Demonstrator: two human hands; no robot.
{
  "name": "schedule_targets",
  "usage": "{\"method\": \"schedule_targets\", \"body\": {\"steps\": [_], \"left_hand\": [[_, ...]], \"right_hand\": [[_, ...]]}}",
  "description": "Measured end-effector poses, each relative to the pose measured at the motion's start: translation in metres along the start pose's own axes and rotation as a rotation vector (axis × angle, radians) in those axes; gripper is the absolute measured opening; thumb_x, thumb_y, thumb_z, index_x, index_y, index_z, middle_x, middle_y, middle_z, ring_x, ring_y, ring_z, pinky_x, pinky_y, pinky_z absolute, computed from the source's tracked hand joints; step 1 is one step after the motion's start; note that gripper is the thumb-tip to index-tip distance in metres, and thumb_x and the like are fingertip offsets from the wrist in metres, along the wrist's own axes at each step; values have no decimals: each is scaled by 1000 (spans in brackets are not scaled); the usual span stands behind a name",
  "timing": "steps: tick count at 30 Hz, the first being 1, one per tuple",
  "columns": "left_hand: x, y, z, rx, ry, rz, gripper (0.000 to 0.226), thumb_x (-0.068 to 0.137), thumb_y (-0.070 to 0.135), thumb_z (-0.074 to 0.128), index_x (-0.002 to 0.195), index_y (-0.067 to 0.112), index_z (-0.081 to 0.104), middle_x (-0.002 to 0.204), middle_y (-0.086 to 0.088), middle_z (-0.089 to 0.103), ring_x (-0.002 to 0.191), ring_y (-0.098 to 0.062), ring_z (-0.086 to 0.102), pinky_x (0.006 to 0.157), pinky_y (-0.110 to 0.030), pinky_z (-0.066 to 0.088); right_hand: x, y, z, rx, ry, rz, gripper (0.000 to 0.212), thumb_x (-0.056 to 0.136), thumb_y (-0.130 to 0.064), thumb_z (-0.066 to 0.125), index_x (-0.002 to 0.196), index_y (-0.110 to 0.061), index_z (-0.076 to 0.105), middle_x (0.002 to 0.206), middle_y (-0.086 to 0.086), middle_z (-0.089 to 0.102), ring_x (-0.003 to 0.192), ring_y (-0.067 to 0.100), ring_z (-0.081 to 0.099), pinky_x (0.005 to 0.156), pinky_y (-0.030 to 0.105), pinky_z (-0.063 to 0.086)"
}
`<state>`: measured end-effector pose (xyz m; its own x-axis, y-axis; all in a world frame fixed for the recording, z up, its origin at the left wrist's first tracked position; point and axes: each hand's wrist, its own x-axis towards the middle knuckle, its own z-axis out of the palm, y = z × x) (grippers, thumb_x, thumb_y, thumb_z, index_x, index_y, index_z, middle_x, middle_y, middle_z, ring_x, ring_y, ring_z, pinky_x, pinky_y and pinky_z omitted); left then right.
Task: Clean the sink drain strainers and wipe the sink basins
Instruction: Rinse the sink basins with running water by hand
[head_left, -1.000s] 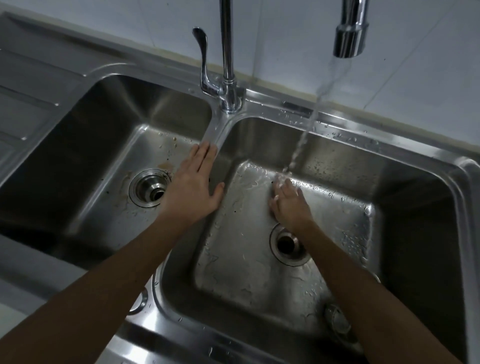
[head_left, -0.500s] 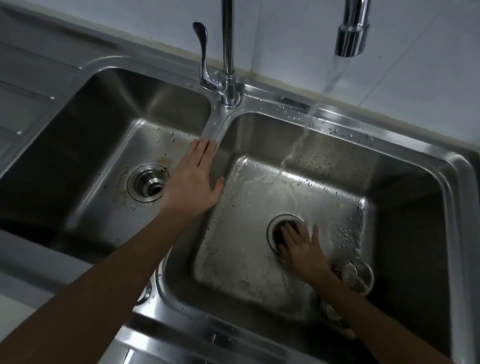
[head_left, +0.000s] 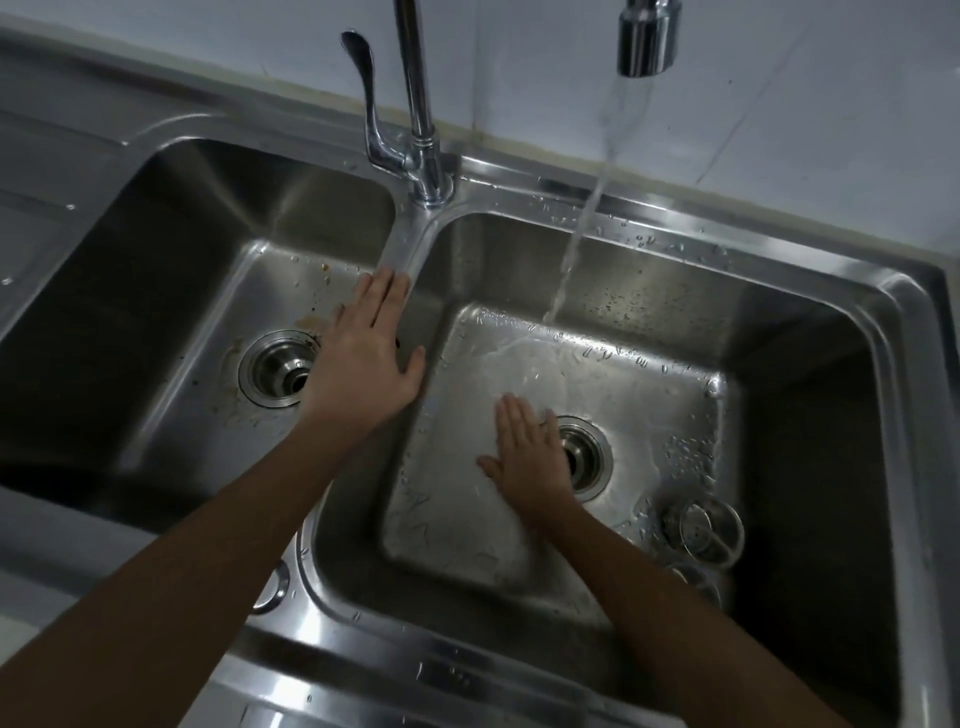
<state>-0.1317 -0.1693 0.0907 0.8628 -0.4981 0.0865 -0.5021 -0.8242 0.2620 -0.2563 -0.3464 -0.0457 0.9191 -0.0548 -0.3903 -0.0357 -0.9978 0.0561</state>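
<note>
The left hand (head_left: 363, 358) lies flat, palm down, fingers straight and close together, pointing away from the person, thumb spread to their right. The right hand (head_left: 524, 457) is flat too, nearer the person and right of the left fingers, thumb splayed leftward. The bare left forearm (head_left: 182, 571) and right forearm (head_left: 685, 634) stretch forward.

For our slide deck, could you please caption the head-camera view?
Water runs as the right hand lies flat on the right basin floor beside its drain; the left hand rests on the divider.
</note>
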Motion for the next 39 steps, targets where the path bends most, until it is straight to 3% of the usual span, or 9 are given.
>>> {"method": "schedule_targets", "body": {"steps": [5, 10, 14, 18, 22, 26, 31, 36, 39], "left_hand": [[-2, 1, -3, 1, 7, -2, 71, 89, 33, 52, 149, 8, 22, 156, -13, 23, 145, -28, 18, 115, -49, 23], [-1, 4, -6, -21, -3, -3, 72, 89, 30, 55, 149, 9, 23, 156, -11, 21, 145, -28, 17, 116, -49, 19], [-12, 3, -15, -47, -77, 38, 73, 93, 34, 49, 150, 8, 14, 159, -10, 10, 147, -25, 6, 116, -44, 3], [-40, -7, -37, 99, -290, 167, 82, 89, 59, 20, 150, 9, 0, 157, -4, -7, 146, -18, -5, 117, -43, -5], [-67, -28, -71, 157, -208, 137, 78, 86, 52, 12, 144, 4, 35, 149, -12, 36, 139, -27, 34, 114, -49, 17], [-84, -69, -97, 242, -220, -56, 65, 87, 40, 27, 126, -4, 56, 132, -18, 56, 122, -34, 54, 99, -60, 36], [-99, -139, -131, 327, -173, -210, 62, 100, 39, 22, 150, 6, 7, 159, -9, 5, 147, -23, 2, 117, -45, 1], [-102, -209, -145, 319, -188, -329, 64, 100, 39, 30, 150, 5, 9, 159, -10, 6, 147, -25, 4, 117, -47, 7], [-104, -243, -139, 291, -249, -340, 66, 99, 40, 32, 151, 7, 8, 159, -9, 6, 146, -27, 8, 116, -48, 9]], "right_hand": [[-55, 38, 15, 65, -149, 147, 111, 66, -75, -30, 149, -7, -4, 161, 11, -1, 148, 25, -6, 112, 46, -19], [-79, 33, 0, 176, -337, 164, 80, 96, -61, 18, 152, -9, -5, 161, 7, -7, 148, 23, -9, 116, 50, -2], [-90, 37, -27, 263, -369, 262, 78, 94, -64, 18, 153, -13, 13, 161, 4, 3, 148, 26, 4, 114, 57, 0], [-76, 56, -125, 669, 1, 406, 42, 95, -39, 45, 129, -16, 54, 137, 8, 51, 129, 29, 44, 109, 44, 30], [-63, 68, -269, 999, 452, 371, 31, 98, -22, 43, 107, -5, 67, 110, 16, 67, 103, 28, 60, 78, 27, 38], [-78, 36, -369, 1175, 840, 269, 34, 98, -26, 36, 99, -10, 66, 94, 9, 65, 91, 27, 58, 77, 31, 41], [-84, -5, -389, 967, 861, 286, 39, 101, -40, 33, 115, -11, 55, 86, 4, 56, 79, 25, 50, 72, 31, 37], [-87, -57, -379, 795, 913, 328, 39, 100, -40, 35, 111, -7, 52, 82, 8, 59, 76, 31, 58, 66, 32, 37], [-82, -104, -375, 776, 906, 315, 51, 99, -41, 37, 135, -5, 39, 106, 17, 63, 95, 37, 61, 75, 38, 45]]}}
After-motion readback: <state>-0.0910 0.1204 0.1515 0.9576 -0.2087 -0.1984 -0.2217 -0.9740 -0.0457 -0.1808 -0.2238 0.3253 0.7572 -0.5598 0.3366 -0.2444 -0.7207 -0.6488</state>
